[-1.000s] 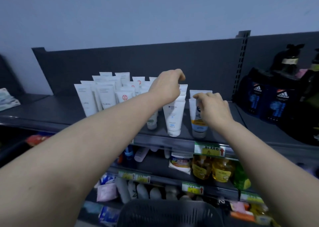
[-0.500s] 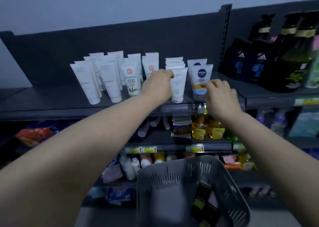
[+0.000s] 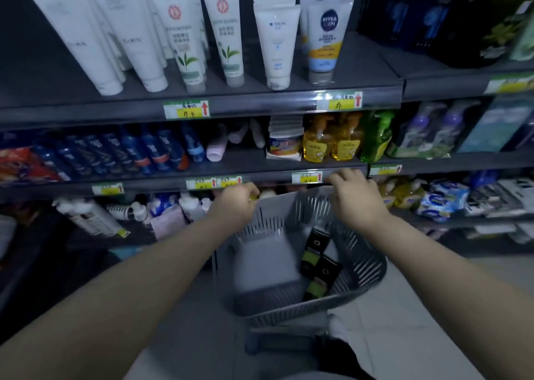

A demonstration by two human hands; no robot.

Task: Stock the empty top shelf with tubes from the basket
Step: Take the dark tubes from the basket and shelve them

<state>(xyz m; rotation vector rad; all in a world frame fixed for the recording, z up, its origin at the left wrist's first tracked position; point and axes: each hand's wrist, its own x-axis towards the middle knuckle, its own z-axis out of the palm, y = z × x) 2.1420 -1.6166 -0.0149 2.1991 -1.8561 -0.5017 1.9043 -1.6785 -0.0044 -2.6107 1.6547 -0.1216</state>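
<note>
Both hands at far rim of basket (image 3: pixel 372 267); left hand (image 3: pixel 235 204) curled, grip unclear; right hand (image 3: pixel 357 197) loosely spread, holding nothing; dark tubes (image 3: pixel 319 259) lie below and nearer, right half of basket, long axis running front-to-back; right hand nearer; top shelf (image 3: pixel 361 61) overhead.

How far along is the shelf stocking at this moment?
Done: the top shelf holds rows of upright white tubes, with a Nivea tube rightmost. In hand: nothing visibly; the left hand and right hand are at the far rim of the grey basket. Left: a few dark, green-labelled packs in the basket.
</note>
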